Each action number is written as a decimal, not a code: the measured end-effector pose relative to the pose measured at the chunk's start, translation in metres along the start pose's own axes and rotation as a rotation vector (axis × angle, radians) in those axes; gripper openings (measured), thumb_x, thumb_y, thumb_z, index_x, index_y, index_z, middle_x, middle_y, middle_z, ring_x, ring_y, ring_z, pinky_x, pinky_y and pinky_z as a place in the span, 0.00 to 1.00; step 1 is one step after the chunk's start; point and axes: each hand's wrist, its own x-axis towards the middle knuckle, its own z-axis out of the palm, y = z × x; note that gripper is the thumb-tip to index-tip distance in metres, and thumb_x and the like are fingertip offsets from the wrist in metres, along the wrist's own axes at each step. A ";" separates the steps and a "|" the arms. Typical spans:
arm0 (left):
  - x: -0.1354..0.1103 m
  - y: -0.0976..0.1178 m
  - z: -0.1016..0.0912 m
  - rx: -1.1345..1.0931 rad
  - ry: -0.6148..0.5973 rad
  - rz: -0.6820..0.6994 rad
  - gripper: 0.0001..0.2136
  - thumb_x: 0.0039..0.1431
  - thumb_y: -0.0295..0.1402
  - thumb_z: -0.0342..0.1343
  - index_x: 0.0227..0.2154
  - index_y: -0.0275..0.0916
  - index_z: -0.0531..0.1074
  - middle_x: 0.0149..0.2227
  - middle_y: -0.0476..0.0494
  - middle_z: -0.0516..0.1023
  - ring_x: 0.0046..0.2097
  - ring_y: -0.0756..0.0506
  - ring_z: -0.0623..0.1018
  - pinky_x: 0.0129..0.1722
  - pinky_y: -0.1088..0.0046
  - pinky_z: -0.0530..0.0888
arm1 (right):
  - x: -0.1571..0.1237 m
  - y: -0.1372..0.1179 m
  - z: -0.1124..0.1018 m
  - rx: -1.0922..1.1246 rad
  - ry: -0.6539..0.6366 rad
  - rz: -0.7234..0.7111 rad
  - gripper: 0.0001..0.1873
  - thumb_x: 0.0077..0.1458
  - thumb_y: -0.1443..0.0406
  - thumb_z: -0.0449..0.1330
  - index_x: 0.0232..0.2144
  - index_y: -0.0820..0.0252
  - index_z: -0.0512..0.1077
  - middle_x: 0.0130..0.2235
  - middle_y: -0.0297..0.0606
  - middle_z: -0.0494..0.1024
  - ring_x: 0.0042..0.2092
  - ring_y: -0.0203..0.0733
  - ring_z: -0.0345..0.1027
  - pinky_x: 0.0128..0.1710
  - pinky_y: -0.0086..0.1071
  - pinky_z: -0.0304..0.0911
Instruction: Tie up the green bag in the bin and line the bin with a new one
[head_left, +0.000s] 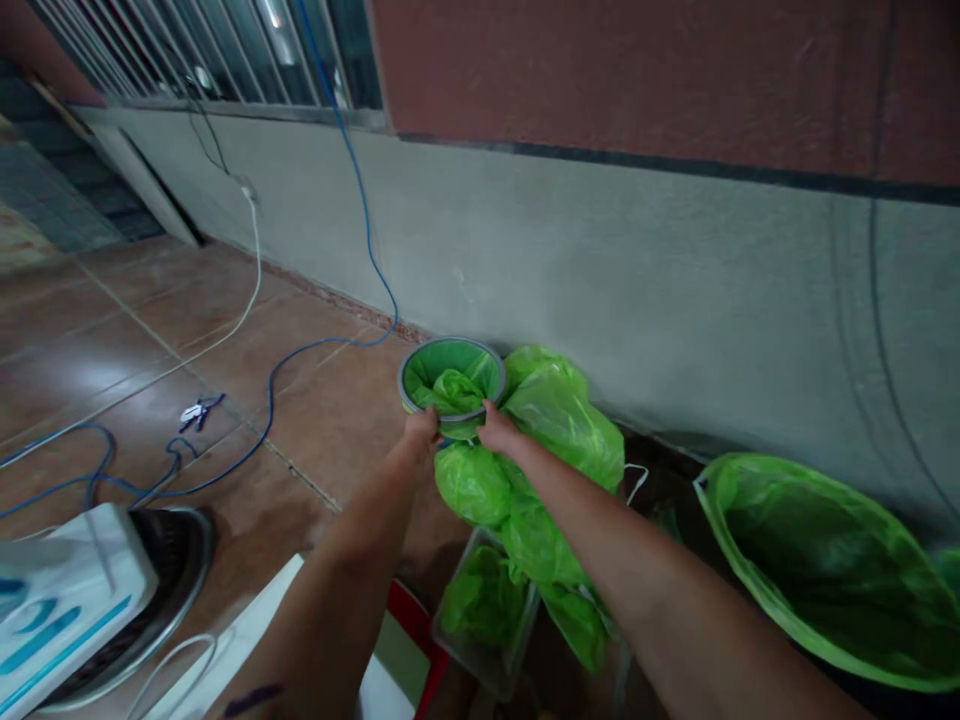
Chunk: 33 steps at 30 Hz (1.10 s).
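Observation:
Both my arms reach forward to a small round bin (409,362) with a grey rim, lined with a green plastic bag (454,388). My left hand (421,426) grips the near rim on the left, fingers closed over the bag's edge. My right hand (495,430) pinches the near rim on the right the same way. The bin is held just above a heap of filled green plastic bags (559,420) by the foot of the wall.
A large open green bag (825,570) lies at right. A clear tub (487,610) with green plastic sits below my arms. Blue cable (285,360) and white cable (247,290) trail over the tiled floor. A white and blue appliance (67,600) stands at lower left.

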 end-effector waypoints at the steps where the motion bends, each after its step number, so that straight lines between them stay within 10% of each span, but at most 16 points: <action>1: 0.003 0.000 0.004 -0.009 0.006 -0.020 0.15 0.62 0.37 0.48 0.39 0.29 0.73 0.28 0.40 0.77 0.25 0.47 0.77 0.23 0.76 0.73 | 0.002 0.001 0.002 0.004 0.006 -0.001 0.37 0.53 0.72 0.58 0.63 0.70 0.51 0.59 0.54 0.67 0.58 0.51 0.63 0.56 0.39 0.58; 6: -0.006 0.008 -0.004 -0.021 0.069 -0.080 0.10 0.56 0.30 0.52 0.35 0.29 0.73 0.25 0.39 0.76 0.26 0.45 0.77 0.20 0.76 0.71 | -0.004 0.000 0.004 0.070 0.054 -0.037 0.33 0.54 0.69 0.58 0.61 0.66 0.54 0.58 0.48 0.68 0.59 0.47 0.62 0.57 0.38 0.57; 11: -0.051 0.033 -0.060 -0.054 0.114 0.009 0.06 0.52 0.30 0.55 0.28 0.31 0.73 0.19 0.42 0.72 0.24 0.45 0.76 0.20 0.76 0.69 | -0.047 -0.019 -0.026 0.248 0.187 -0.119 0.29 0.57 0.66 0.56 0.58 0.68 0.55 0.43 0.46 0.78 0.48 0.45 0.73 0.48 0.36 0.65; 20: -0.231 0.066 -0.154 -0.004 -0.103 0.470 0.07 0.46 0.30 0.55 0.16 0.36 0.68 0.14 0.51 0.67 0.19 0.52 0.67 0.18 0.81 0.62 | -0.241 -0.012 -0.134 0.442 0.441 0.013 0.25 0.57 0.52 0.55 0.51 0.61 0.60 0.30 0.38 0.77 0.26 0.41 0.73 0.19 0.28 0.63; 27: -0.386 0.021 -0.111 0.173 -0.555 0.600 0.08 0.50 0.27 0.50 0.18 0.38 0.67 0.18 0.51 0.69 0.22 0.52 0.69 0.20 0.80 0.63 | -0.444 0.076 -0.161 0.261 0.495 0.309 0.11 0.53 0.54 0.55 0.32 0.54 0.63 0.18 0.33 0.70 0.19 0.42 0.68 0.18 0.31 0.62; 33: -0.441 -0.078 -0.033 0.239 -0.741 0.316 0.07 0.52 0.30 0.52 0.24 0.39 0.74 0.25 0.45 0.77 0.31 0.45 0.77 0.27 0.74 0.73 | -0.525 0.162 -0.125 0.250 0.405 0.551 0.04 0.52 0.62 0.53 0.29 0.56 0.63 0.19 0.33 0.69 0.18 0.41 0.67 0.17 0.31 0.61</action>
